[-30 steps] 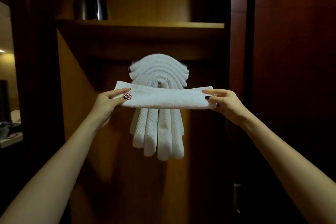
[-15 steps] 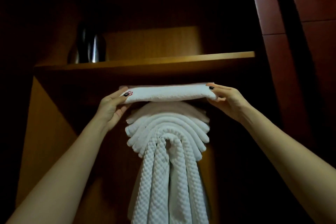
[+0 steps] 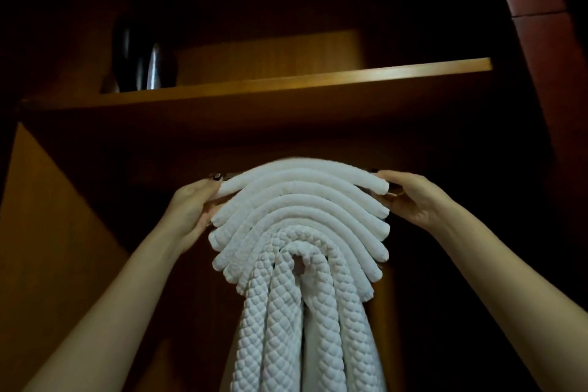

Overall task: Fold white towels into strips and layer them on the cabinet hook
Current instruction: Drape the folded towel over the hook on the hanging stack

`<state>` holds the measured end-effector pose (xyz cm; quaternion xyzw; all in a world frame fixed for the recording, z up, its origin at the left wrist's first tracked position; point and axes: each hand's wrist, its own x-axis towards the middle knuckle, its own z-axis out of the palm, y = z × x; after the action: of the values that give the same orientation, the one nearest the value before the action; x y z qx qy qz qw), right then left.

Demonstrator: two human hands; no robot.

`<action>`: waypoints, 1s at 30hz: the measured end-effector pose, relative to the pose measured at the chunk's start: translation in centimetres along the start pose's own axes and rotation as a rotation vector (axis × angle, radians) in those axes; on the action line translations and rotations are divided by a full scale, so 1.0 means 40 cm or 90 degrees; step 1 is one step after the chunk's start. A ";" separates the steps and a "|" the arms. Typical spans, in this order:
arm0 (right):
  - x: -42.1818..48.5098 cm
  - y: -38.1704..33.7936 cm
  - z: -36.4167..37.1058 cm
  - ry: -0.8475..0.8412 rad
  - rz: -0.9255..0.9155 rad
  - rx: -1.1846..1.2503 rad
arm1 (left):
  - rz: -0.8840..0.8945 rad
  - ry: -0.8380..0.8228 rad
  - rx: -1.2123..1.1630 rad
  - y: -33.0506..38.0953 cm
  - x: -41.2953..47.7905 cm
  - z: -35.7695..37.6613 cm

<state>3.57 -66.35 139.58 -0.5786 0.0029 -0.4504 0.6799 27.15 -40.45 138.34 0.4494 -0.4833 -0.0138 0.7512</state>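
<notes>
The left hand (image 3: 191,205) holds the left end of the top strip (image 3: 302,169), with its fingers curled over the towel and its thumb below. The right hand (image 3: 413,197) does the same at the right end. Both hands pinch the towel; they are not flat. The strip bends like a rainbow between them. It lies on top of the pile (image 3: 299,223), in the middle of the cabinet, just under the shelf.

The strip looks soft and light. It will flop and bend with no push at all. So I think it is best held at both ends, as it is here, and let down on both sides together. If one end drops first, it may slide off the other way. It is thick and fluffy, so it should not slip much on the towels below.

The pile is all white. It has many strips, each one a curve a bit wider than the one under it. Their ends stick out in steps on the left and right. Below them hang long bumpy towels (image 3: 286,328) with a diamond pattern. The hook is hidden under all the cloth.

Higher up is the wooden shelf (image 3: 318,78) with light on its edge. A dark shiny pot (image 3: 143,64) stands on it at the far left. A brown side wall (image 3: 47,232) is on the left.
</notes>
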 end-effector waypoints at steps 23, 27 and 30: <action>-0.030 -0.060 0.040 0.062 0.003 0.012 | -0.051 0.120 0.010 0.074 0.048 0.036; -0.035 -0.054 0.037 0.059 0.034 -0.040 | -0.103 0.114 0.072 0.064 0.039 0.025; -0.070 -0.010 0.029 0.038 0.041 -0.113 | -0.124 0.089 0.095 0.032 0.005 0.029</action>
<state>2.28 -63.69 138.84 -0.6225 0.0814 -0.4432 0.6399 25.88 -40.54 139.53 0.5486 -0.3834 -0.0189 0.7427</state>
